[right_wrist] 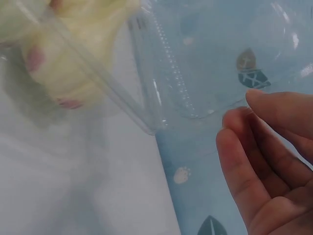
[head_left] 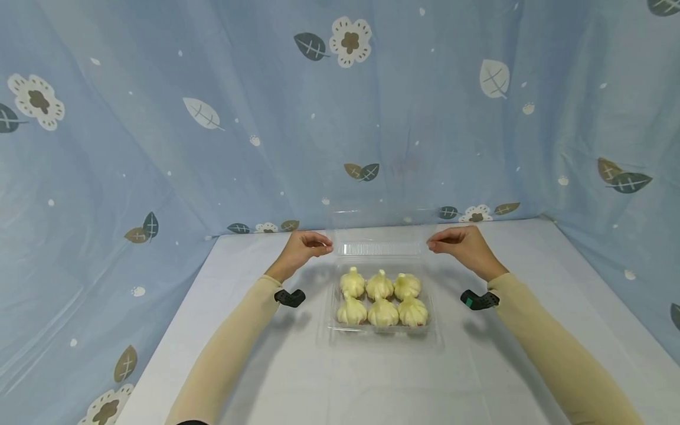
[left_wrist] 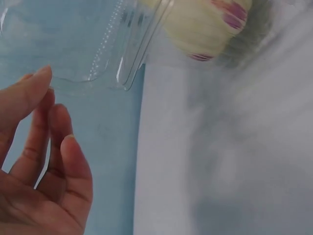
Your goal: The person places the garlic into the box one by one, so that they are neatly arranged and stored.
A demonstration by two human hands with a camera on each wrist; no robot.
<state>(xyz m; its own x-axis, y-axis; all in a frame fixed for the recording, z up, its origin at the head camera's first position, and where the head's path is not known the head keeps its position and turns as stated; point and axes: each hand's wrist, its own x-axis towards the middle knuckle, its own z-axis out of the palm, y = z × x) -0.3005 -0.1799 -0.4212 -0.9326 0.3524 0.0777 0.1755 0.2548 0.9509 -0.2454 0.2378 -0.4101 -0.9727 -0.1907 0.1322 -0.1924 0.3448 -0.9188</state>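
Note:
A clear plastic clamshell box [head_left: 340,329] lies on the table with its see-through lid [head_left: 379,249] raised at the back. In its tray sit several pale garlic bulbs [head_left: 379,286] in two rows; purple marks show on a bulb [left_wrist: 205,27] in the left wrist view. My left hand [head_left: 300,252] pinches the lid's left edge between thumb and fingertips. At the opposite edge, my right hand [head_left: 468,249] pinches the lid the same way. Both wrist views show the thumb and index finger right at the plastic rim, the other fingers loosely bent.
A white-covered table [head_left: 382,383] carries the box near its middle. Behind it and at both sides hangs a blue curtain [head_left: 265,177] with leaf and flower prints. Each wrist wears a black strap with a small device [head_left: 290,298].

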